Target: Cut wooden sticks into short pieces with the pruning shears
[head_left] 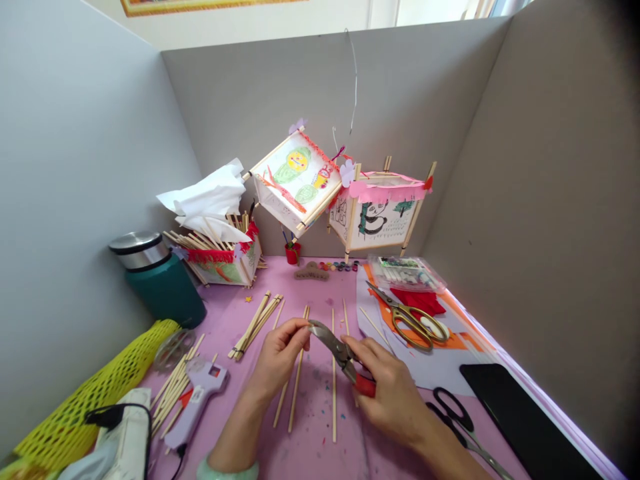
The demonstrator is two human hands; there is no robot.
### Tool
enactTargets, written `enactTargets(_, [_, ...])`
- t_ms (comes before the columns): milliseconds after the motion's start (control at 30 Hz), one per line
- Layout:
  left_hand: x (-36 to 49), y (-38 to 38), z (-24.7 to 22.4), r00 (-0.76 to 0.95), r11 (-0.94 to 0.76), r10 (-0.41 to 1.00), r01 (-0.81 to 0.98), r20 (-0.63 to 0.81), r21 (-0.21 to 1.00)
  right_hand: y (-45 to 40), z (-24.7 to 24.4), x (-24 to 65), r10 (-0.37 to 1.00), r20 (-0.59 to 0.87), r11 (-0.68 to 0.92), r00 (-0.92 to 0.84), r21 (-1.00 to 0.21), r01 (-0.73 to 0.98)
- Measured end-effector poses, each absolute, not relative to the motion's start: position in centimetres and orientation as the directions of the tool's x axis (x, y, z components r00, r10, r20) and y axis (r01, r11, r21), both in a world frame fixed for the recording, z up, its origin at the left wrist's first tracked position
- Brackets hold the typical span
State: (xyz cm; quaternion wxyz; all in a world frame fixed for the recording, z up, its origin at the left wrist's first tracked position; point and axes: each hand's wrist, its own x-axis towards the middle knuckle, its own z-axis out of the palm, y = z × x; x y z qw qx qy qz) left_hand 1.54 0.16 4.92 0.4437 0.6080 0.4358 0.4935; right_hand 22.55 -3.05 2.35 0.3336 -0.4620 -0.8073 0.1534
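My right hand (387, 383) is wrapped around the red handle of a pair of metal pliers (330, 343), whose curved jaws point up and to the left. Thumb and forefinger of my left hand (280, 357) pinch together at the tip of those jaws; whatever they hold there is too small to make out. Beneath both hands several thin wooden sticks (334, 400) lie lengthwise on the pink tabletop (313, 440). To the left rest tied bundles of sticks (257, 327).
At left stand a teal bottle (163, 287), a glue gun (197, 400) and a stick-filled paper box (220, 267). Two decorated paper lanterns (385, 220) are behind. Gold scissors (407, 320), black-handled scissors (463, 427) and a black phone-like slab (520, 413) lie right. Grey partitions (310, 87) enclose the table.
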Motion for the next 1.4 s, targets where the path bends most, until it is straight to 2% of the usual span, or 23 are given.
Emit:
enactTargets(300, [1.5, 0.2, 4.8, 0.121, -0.235, 0.967, 0.102, 0.223, 0.967, -3.1, 1.8, 22.5, 0.851, 0.392, 0.517, -0.350, -0.511, 0.686])
enactTargets(533, [1.7, 0.1, 5.0, 0.096, -0.221, 0.972, 0.079, 0.213, 0.972, -3.3, 1.9, 22.1, 0.854, 0.386, 0.518, -0.349, -0.570, 0.638])
enactTargets(633, [1.8, 0.3, 4.9, 0.063, -0.113, 0.990, -0.145, 0.123, 0.983, -3.2, 2.2, 22.1, 0.864, 0.392, 0.504, -0.318, -0.644, 0.575])
enactTargets(733, [1.6, 0.7, 4.7, 0.046, -0.021, 0.998, -0.440, 0.046, 0.898, -2.9, 2.5, 22.3, 0.906, 0.375, 0.420, -0.195, -0.742, 0.522])
enactTargets(800, [1.3, 1.0, 4.6, 0.038, -0.001, 0.999, -0.512, 0.024, 0.859, -2.7, 2.6, 22.6, 0.927, 0.360, 0.362, -0.105, -0.786, 0.502])
enactTargets(867, [1.1, 1.1, 4.6, 0.021, 0.002, 1.000, -0.511, 0.010, 0.859, -2.4, 2.6, 22.8, 0.928, 0.369, 0.349, -0.059, -0.801, 0.486])
enactTargets(1033, [1.8, 0.7, 4.3, -0.034, -0.076, 0.997, -0.362, 0.069, 0.929, -2.0, 2.1, 22.9, 0.886, 0.463, 0.414, -0.024, -0.767, 0.490])
enactTargets(1167, [3.3, 0.4, 3.6, 0.089, -0.091, 0.990, -0.161, 0.107, 0.983, -1.9, 1.7, 22.9, 0.867, 0.497, 0.444, -0.045, -0.727, 0.524])
enactTargets(1233, [4.0, 0.4, 3.4, 0.094, -0.116, 0.988, -0.058, 0.121, 0.992, -1.9, 1.6, 23.0, 0.864, 0.503, 0.444, -0.039, -0.721, 0.532])
enactTargets(1333, [4.9, 0.3, 3.5, 0.042, -0.164, 0.986, 0.296, 0.158, 0.941, -1.7, 1.5, 23.2, 0.854, 0.520, 0.446, -0.019, -0.712, 0.542])
enactTargets(1400, [5.7, 0.0, 3.6, 0.083, -0.155, 0.988, 0.596, 0.132, 0.788, -1.6, 1.4, 23.3, 0.840, 0.542, 0.458, -0.009, -0.700, 0.547])
